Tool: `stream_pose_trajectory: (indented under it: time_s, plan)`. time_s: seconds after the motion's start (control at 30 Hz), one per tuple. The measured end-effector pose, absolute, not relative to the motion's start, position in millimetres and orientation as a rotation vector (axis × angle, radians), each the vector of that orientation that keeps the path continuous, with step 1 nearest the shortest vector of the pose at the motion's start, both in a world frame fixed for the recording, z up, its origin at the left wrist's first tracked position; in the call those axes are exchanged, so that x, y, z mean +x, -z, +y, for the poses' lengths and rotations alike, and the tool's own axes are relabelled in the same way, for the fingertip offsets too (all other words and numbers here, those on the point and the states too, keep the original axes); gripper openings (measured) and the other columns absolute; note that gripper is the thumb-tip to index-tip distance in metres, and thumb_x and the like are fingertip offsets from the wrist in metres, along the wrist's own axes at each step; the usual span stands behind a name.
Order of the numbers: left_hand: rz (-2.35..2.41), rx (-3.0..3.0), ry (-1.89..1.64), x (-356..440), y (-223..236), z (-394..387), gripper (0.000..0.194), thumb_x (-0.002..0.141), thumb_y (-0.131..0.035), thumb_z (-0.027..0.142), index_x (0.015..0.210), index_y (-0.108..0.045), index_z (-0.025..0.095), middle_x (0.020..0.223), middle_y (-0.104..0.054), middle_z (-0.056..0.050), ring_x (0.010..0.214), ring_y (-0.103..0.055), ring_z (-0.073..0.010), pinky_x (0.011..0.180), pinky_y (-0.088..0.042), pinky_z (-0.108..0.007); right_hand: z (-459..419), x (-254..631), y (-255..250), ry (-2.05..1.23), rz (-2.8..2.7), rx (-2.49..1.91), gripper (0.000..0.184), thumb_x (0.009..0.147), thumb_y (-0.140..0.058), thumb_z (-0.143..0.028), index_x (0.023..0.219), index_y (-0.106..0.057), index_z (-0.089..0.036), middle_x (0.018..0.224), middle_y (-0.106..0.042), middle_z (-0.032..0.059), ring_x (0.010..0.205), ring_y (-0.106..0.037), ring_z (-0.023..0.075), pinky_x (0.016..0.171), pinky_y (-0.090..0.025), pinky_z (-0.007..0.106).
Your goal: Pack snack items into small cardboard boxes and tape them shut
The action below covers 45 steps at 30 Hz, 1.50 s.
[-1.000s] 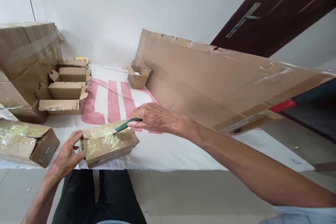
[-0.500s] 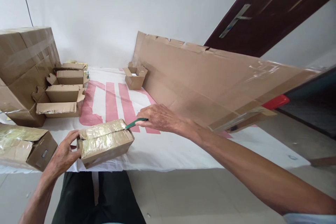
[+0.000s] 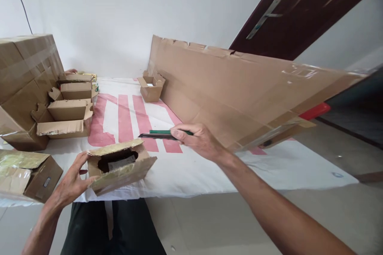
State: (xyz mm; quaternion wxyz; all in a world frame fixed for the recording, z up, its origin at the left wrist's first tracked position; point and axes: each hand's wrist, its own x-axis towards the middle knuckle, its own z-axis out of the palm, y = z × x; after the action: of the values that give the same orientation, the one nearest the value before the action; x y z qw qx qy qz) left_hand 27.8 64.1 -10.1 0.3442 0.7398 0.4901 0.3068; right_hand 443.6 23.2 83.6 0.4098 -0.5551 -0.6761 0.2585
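Observation:
A small cardboard box (image 3: pixel 119 183) sits near the front edge of the table. Its two long top flaps, covered with shiny tape, are parted. Through an oval opening between them a pale printed item (image 3: pixel 122 162) shows in the dark interior; its kind I cannot make out. My left hand (image 3: pixel 74 181) grips the left end of this box, thumb on the near flap and fingers at the far corner. A green box cutter (image 3: pixel 161 132) with its blade extended is held in my right hand (image 3: pixel 196 137). Its blade points left, above the far right corner of the box, apart from it.
Another taped box (image 3: pixel 26 173) lies at left. Behind it several opened boxes (image 3: pixel 61 127) stand beside a large carton stack (image 3: pixel 26 75), where part of another person's hand (image 3: pixel 71 71) shows. A small open box (image 3: pixel 151 89) and a large cardboard sheet (image 3: pixel 239 91) stand at right.
The box's top flaps, closed before, now stand parted with the inside showing. My right hand has drawn the box cutter right, off the box. My left hand stays at the box's left end.

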Motion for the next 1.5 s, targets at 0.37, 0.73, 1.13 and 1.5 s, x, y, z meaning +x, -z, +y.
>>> stream_pose_trajectory:
  time_s: [0.37, 0.73, 1.13, 1.5]
  plan:
    - [1.229, 1.920, -0.761, 29, -1, 94, 0.078, 0.076, -0.084, 0.059, 0.143, -0.067, 0.023, 0.156, -0.061, -0.015, 0.144, -0.058, -0.0399, 0.122, -0.047, -0.056, 9, 398, -45, -1.234, -1.174, -1.140, 0.066, 0.083, -0.072, -0.082, 0.072, -0.067, -0.017, 0.053, -0.060, 0.0000, 0.039, -0.034, 0.0062, 0.038, -0.021, 0.024]
    - [1.233, 1.983, -0.675, 26, -11, 88, 0.067, 0.081, -0.079, 0.055, 0.141, -0.069, 0.026, 0.152, -0.060, -0.012, 0.140, -0.059, -0.0378, 0.102, -0.062, -0.046, 4, 386, -44, -1.284, -1.285, -1.048, 0.058, 0.093, -0.065, -0.074, 0.077, -0.066, -0.018, 0.076, -0.073, 0.0056, 0.049, -0.053, 0.0100, 0.044, -0.037, 0.025]
    - [1.225, 2.026, -0.707, 25, -21, 78, 0.069, 0.084, -0.080, 0.062, 0.146, -0.064, 0.035, 0.168, -0.047, -0.011, 0.154, -0.049, -0.0396, 0.110, -0.060, -0.050, 3, 381, -23, -1.329, -1.206, -1.013, 0.054, 0.087, -0.076, -0.072, 0.087, -0.066, -0.019, 0.079, -0.067, -0.0006, 0.049, -0.049, 0.0071, 0.046, -0.039, 0.023]
    - [1.191, 2.147, -0.617, 23, -14, 78, 0.110, 0.076, -0.089, 0.063, 0.169, -0.037, 0.034, 0.178, -0.031, -0.017, 0.162, -0.035, -0.0436, 0.117, -0.053, -0.058, 10, 408, 36, -1.156, -1.080, -1.251, 0.053, 0.084, -0.073, -0.072, 0.087, -0.059, -0.020, 0.077, -0.064, -0.0016, 0.053, -0.054, 0.0103, 0.052, -0.045, 0.025]
